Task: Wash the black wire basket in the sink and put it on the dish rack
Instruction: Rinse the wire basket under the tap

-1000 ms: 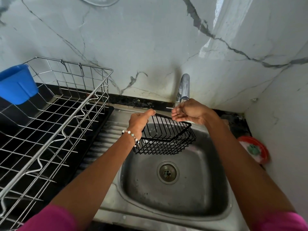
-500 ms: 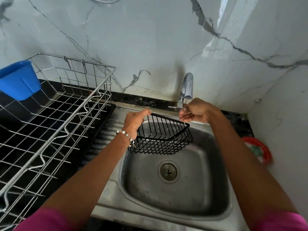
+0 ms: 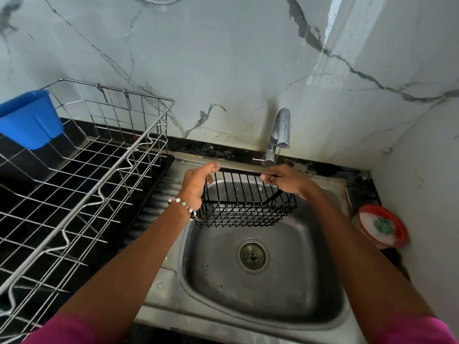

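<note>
Seen from the head camera, a person in pink sleeves holds a black wire basket (image 3: 244,202) in the air over the stainless-steel sink (image 3: 255,289), directly below the chrome tap (image 3: 279,135). The left hand (image 3: 196,184) grips the basket's left end, thumb hooked over the top rim and fingers curled round the wires; a beaded bracelet (image 3: 185,206) circles that wrist. The right hand (image 3: 285,178) closes its curled fingers on the far right part of the same rim, just under the spout. A thin stream of water appears to fall from the tap through the basket, though it is faint. The basket tilts slightly, its open top facing up and toward the camera, and it touches neither the sink floor nor the drain (image 3: 252,255) beneath it.

To the left, on the black counter, stands a steel dish rack (image 3: 82,184), with a blue plastic cup (image 3: 29,119) hanging at its far left corner. At the right edge of the sink, against the marble-patterned wall (image 3: 223,58), sits an orange-rimmed round dish (image 3: 382,225) holding white soap and a green scrubber.
</note>
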{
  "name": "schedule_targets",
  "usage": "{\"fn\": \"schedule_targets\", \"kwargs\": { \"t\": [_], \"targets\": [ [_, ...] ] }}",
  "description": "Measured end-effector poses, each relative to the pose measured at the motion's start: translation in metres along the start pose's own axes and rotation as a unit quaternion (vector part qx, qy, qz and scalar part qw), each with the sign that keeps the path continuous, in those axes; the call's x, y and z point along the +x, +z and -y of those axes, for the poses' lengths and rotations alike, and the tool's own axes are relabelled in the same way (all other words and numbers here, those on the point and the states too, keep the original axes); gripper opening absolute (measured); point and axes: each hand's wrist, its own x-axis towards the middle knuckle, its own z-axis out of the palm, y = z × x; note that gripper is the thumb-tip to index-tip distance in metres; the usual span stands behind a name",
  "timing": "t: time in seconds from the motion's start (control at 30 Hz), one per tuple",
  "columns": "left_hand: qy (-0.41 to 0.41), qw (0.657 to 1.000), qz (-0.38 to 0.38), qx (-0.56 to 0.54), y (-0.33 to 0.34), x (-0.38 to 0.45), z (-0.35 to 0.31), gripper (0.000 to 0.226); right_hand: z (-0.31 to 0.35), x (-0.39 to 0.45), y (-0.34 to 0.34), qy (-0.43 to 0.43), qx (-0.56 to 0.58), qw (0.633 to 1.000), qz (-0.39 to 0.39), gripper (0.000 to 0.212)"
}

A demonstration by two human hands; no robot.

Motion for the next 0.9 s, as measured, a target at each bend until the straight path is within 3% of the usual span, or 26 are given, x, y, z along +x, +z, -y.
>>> {"fn": "schedule_targets", "kwargs": {
  "t": [0.2,0.3,0.43,0.5,0.57,0.67,0.77,0.83,0.9],
  "targets": [
    [0.030,1.000,-0.005,-0.009,-0.012,0.003,0.012,0.033,-0.003,0.003,-0.005,-0.047,0.040,0.997,-0.051,0.011],
    [0.092,0.991,0.012,0.100,-0.017,0.008,0.012,0.017,0.007,0.008,-0.009,-0.062,-0.005,0.997,-0.044,0.011],
    [0.174,0.896,0.125,0.388,-0.001,0.002,0.000,0.013,0.021,0.013,-0.009,-0.063,-0.155,0.986,-0.009,0.010],
    [0.192,0.846,0.173,0.466,0.017,-0.004,-0.002,0.018,0.028,0.017,-0.004,-0.070,-0.195,0.978,0.002,0.016],
    [0.195,0.827,0.185,0.494,0.031,-0.007,0.002,0.018,0.033,0.018,0.001,-0.082,-0.186,0.979,0.003,0.016],
    [0.158,0.875,0.166,0.426,0.036,-0.004,0.016,0.018,0.032,0.016,0.001,-0.098,-0.119,0.988,0.005,0.008],
    [0.129,0.898,0.154,0.391,0.034,0.005,0.034,0.018,0.022,0.012,-0.009,-0.066,0.076,0.990,-0.099,0.009],
    [0.093,0.929,0.135,0.332,0.033,0.007,0.042,0.022,0.018,0.009,-0.021,-0.035,0.264,0.952,-0.153,0.010],
    [0.059,0.954,0.115,0.272,0.034,-0.002,0.036,0.018,0.017,0.007,-0.031,-0.015,0.375,0.920,-0.112,0.014]
  ]
}}
